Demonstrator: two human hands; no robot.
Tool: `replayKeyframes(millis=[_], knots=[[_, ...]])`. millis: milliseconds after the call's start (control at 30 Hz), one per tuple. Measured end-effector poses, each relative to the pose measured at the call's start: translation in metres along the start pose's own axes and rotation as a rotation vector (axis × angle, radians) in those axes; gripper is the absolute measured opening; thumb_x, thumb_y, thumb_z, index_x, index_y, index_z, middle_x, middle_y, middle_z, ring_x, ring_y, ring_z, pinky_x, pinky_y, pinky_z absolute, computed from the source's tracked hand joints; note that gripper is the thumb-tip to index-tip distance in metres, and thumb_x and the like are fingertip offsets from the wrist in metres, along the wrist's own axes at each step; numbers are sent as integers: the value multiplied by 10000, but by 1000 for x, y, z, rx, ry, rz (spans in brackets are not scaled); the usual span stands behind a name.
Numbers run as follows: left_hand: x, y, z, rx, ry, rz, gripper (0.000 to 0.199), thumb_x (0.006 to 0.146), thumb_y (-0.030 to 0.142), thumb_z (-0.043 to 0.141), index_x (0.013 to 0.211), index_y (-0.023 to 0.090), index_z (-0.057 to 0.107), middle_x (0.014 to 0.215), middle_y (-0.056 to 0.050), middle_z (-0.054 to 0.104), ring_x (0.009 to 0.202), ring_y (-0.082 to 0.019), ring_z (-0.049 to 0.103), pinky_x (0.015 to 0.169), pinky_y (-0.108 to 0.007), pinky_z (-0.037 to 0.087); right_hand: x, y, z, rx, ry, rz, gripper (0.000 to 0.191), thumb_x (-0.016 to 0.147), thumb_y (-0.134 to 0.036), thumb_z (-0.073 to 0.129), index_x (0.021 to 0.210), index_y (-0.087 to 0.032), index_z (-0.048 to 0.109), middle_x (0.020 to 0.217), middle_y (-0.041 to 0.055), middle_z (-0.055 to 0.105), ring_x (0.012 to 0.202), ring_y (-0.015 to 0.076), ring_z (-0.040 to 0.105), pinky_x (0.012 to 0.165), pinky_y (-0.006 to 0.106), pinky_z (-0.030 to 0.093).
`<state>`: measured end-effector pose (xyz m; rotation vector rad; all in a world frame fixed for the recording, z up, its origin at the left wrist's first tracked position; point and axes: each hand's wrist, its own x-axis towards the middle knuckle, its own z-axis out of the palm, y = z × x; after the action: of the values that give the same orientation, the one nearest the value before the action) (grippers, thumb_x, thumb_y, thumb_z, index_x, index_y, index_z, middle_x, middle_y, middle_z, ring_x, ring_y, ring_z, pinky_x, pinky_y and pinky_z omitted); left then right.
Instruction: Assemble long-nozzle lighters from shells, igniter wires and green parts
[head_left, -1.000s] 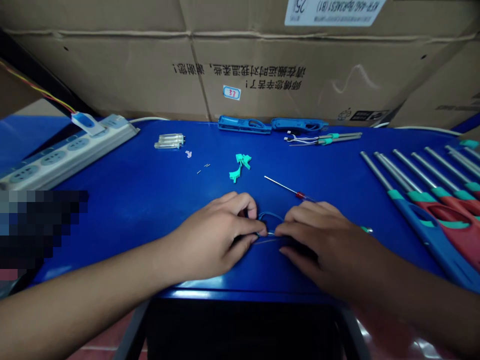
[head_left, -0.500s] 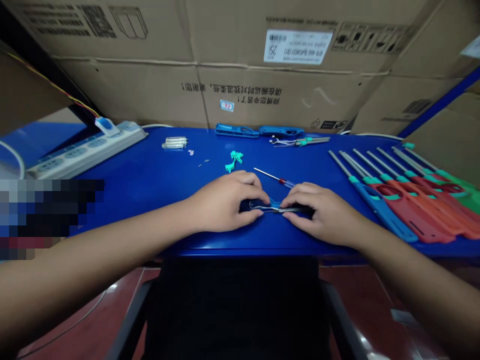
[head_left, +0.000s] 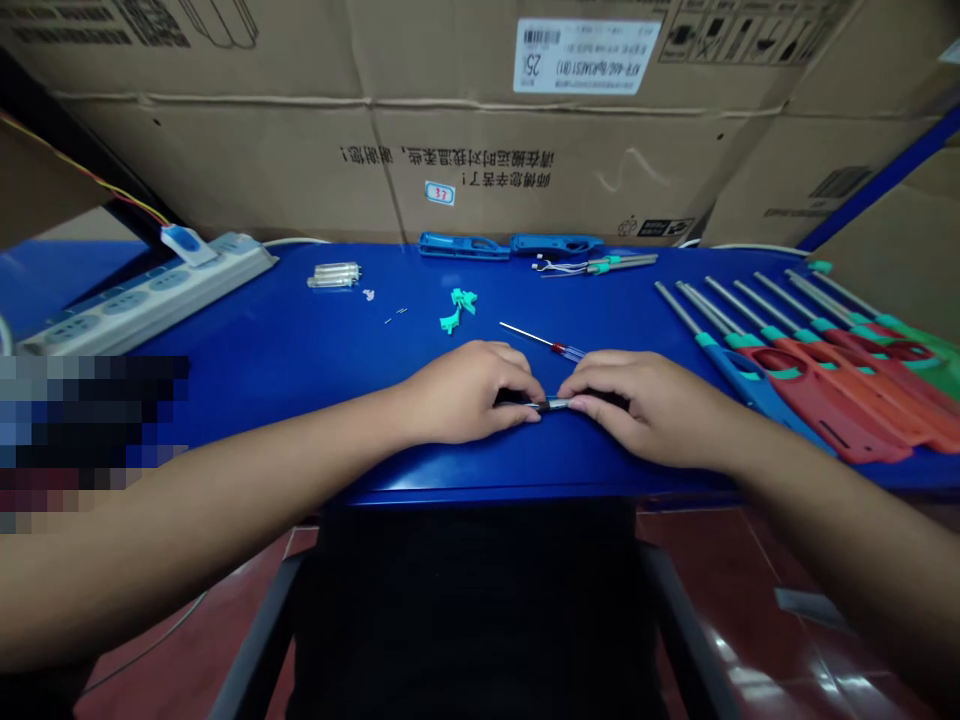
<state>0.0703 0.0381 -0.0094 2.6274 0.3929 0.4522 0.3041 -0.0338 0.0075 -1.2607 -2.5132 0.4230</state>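
Observation:
Near the front edge of the blue table, both hands pinch a small lighter assembly (head_left: 553, 404) with a thin metal tube. My left hand (head_left: 480, 392) closes thumb and fingers on its left end. The metal tube on the right side is between the thumb and fingers of my right hand (head_left: 649, 408). Fingers hide most of the piece. Just behind the hands lies a screwdriver (head_left: 564, 351) with a red and clear handle. Small turquoise plastic parts (head_left: 457, 308) rest farther back.
Several assembled lighters (head_left: 810, 375) lie on the right. Blue shell halves (head_left: 465, 246), metal tubes with wires (head_left: 619, 264) and clear cylinders (head_left: 334, 275) sit along the back. A power strip (head_left: 150, 297) is at left, a cardboard box (head_left: 450, 130) behind.
The camera view has shifted slightly. My hands have come closer together on the assembly, and its blue part and white wire, visible before, are now mostly hidden.

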Motion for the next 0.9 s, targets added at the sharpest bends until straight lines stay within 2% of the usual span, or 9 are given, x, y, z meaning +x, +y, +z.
replayKeyframes(millis=[300, 633, 767, 900], knots=[[3, -3, 1, -144, 54, -33, 115, 888, 254, 705, 953, 204, 785, 930, -31, 767, 871, -148, 691, 818, -268, 511, 8, -2, -10, 35, -50, 0, 236, 976, -246, 515, 1018, -217, 744, 987, 33, 737, 897, 168, 676, 815, 302, 495], [6, 0, 0, -220, 66, -204, 67, 810, 232, 769, 869, 214, 795, 847, -2, 752, 789, -139, 691, 729, -256, 502, 14, -12, -9, -1, -35, -20, 242, 958, -237, 517, 977, -224, 757, 951, 50, 733, 866, 194, 667, 784, 330, 502], [5, 1, -1, -224, 76, -189, 78, 815, 260, 776, 870, 206, 788, 840, 0, 745, 781, -129, 686, 724, -247, 501, 17, -8, -11, 53, -68, 13, 235, 936, -241, 534, 961, -240, 768, 960, 33, 744, 886, 193, 680, 791, 320, 505], [1, 3, 1, -158, 149, -97, 87, 854, 269, 742, 878, 195, 781, 858, -16, 750, 802, -130, 679, 763, -253, 508, 19, -2, -14, 119, -101, 105, 223, 919, -289, 556, 939, -252, 775, 946, 6, 765, 875, 192, 693, 768, 308, 510]])
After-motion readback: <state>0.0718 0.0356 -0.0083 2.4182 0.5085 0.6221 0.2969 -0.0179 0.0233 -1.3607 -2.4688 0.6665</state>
